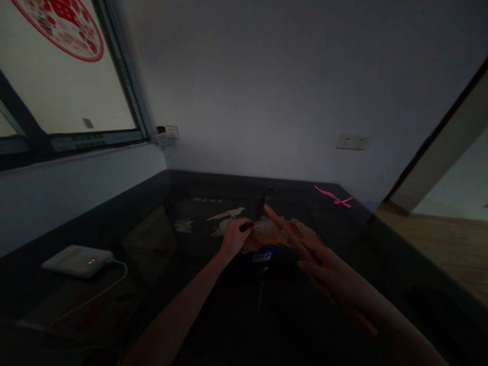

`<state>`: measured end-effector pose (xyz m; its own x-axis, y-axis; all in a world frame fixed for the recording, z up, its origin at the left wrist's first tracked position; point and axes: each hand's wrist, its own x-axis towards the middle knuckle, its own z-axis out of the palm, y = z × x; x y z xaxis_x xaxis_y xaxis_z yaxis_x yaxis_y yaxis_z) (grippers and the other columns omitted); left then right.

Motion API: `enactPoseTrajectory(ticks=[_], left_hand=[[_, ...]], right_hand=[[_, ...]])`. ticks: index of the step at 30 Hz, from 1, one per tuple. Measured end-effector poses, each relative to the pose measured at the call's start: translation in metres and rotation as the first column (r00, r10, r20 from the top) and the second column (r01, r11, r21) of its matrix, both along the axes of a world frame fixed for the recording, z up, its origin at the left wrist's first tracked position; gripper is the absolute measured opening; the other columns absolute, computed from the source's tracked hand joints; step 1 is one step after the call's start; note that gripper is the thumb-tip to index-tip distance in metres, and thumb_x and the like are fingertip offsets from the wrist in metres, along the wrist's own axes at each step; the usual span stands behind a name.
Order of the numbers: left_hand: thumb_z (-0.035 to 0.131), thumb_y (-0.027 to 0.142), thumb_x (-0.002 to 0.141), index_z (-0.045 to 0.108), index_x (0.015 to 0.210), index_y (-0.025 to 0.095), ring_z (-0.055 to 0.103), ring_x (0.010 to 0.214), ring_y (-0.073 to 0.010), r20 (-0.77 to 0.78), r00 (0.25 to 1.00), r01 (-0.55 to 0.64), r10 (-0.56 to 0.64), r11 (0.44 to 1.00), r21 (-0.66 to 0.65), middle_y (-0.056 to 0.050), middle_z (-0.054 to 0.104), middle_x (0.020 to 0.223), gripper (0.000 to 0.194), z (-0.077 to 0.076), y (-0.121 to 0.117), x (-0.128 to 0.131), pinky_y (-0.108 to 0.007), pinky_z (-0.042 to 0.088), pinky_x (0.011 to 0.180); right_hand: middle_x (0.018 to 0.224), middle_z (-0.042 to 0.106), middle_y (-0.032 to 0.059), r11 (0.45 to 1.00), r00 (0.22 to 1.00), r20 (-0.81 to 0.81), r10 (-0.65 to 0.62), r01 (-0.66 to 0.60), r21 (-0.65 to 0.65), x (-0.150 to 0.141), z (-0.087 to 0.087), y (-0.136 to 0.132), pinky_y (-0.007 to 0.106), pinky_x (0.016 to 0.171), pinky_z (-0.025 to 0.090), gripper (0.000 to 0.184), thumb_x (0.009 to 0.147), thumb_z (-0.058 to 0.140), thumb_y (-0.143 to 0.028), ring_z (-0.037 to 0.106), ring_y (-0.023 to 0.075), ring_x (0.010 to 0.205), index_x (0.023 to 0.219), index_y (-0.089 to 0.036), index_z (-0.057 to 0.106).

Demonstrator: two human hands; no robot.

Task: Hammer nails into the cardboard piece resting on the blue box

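My right hand (324, 264) is closed round the wooden handle of a hammer (284, 226). The dark head of the hammer is at the far end, above the black table. Below the handle lies an orange-brown patterned packet (269, 233) with red marks on its right part. My left hand (235, 236) is closed at the packet's left end, thumb and fingers curled together on it. Under the packet sits a blue object (261, 255) with a pale label; its kind is unclear in the dim light.
On the left of the glossy black table (213, 315) lies a white power bank (82, 261) with a white cable (124, 277). A pink ribbon (335, 198) lies at the back right. Wall sockets (351, 142) are behind, and a window (68, 76) is at the left.
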<state>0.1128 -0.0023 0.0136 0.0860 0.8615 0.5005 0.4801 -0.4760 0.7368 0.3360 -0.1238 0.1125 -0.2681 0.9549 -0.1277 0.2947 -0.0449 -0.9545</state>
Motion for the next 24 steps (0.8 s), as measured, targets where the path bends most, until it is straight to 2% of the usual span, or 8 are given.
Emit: enactPoseTrajectory(ticks=[3,8,14,20,22,24], left_hand=[[0.061,0.019,0.076,0.067,0.083,0.018,0.064,0.080,-0.0172,-0.022,1.000,-0.001,0.001,1.000,0.012,-0.003,0.069,0.085,0.009,-0.0004,0.0000,0.0001,-0.031,0.050,0.077],[0.063,0.021,0.075,0.068,0.083,0.018,0.064,0.080,-0.0176,0.001,1.000,-0.009,0.009,1.000,-0.026,-0.004,0.070,0.085,0.010,0.0022,-0.0007,0.0016,-0.031,0.050,0.076],[0.063,0.020,0.074,0.068,0.082,0.016,0.064,0.078,-0.0180,-0.005,1.000,-0.008,0.008,0.996,-0.084,-0.004,0.070,0.082,0.010,0.0090,-0.0034,0.0021,-0.030,0.050,0.073],[0.063,0.023,0.075,0.069,0.080,0.017,0.064,0.081,-0.0183,-0.015,1.000,0.002,-0.003,0.999,-0.049,-0.004,0.070,0.084,0.010,0.0071,-0.0031,0.0021,-0.031,0.048,0.077],[0.063,0.022,0.075,0.069,0.081,0.017,0.064,0.081,-0.0182,-0.010,1.000,-0.006,0.006,0.999,-0.047,-0.004,0.070,0.084,0.010,0.0063,-0.0030,0.0020,-0.031,0.048,0.077],[0.063,0.021,0.075,0.069,0.082,0.017,0.064,0.081,-0.0182,-0.022,1.000,-0.010,0.010,0.999,-0.042,-0.004,0.070,0.085,0.010,0.0059,-0.0029,0.0017,-0.031,0.048,0.076]], right_hand=[[0.050,0.051,-0.0063,0.999,0.997,0.080,0.015,-0.012,-0.038,0.0002,-0.0004,-0.0015,0.016,0.031,0.031,0.054,0.073,0.060,-0.026,0.040,0.0067,0.035,0.126,-0.018,0.051],[0.052,0.051,-0.0063,1.000,0.994,0.113,0.001,-0.003,0.015,0.0029,0.0025,-0.0053,0.017,0.032,0.030,0.061,0.075,0.059,-0.029,0.039,0.0069,0.035,0.134,-0.021,0.042],[0.065,0.062,-0.0008,0.996,0.988,0.157,-0.006,-0.009,0.091,0.0048,0.0007,-0.0036,0.020,0.043,0.041,0.044,0.069,0.064,-0.024,0.052,0.0115,0.050,0.113,-0.021,0.062],[0.078,0.065,0.0033,0.994,0.983,0.178,-0.040,0.021,0.109,0.0060,0.0062,-0.0044,0.022,0.049,0.044,0.051,0.072,0.063,-0.029,0.057,0.0152,0.063,0.121,-0.018,0.057],[0.076,0.064,0.0028,0.995,0.984,0.172,-0.040,0.023,0.098,0.0059,0.0041,-0.0052,0.022,0.049,0.044,0.054,0.071,0.063,-0.029,0.057,0.0155,0.063,0.123,-0.018,0.055],[0.066,0.061,0.0001,0.999,0.984,0.178,-0.016,0.008,0.046,0.0050,0.0010,-0.0057,0.021,0.042,0.041,0.053,0.072,0.061,-0.027,0.054,0.0133,0.053,0.124,-0.019,0.055]])
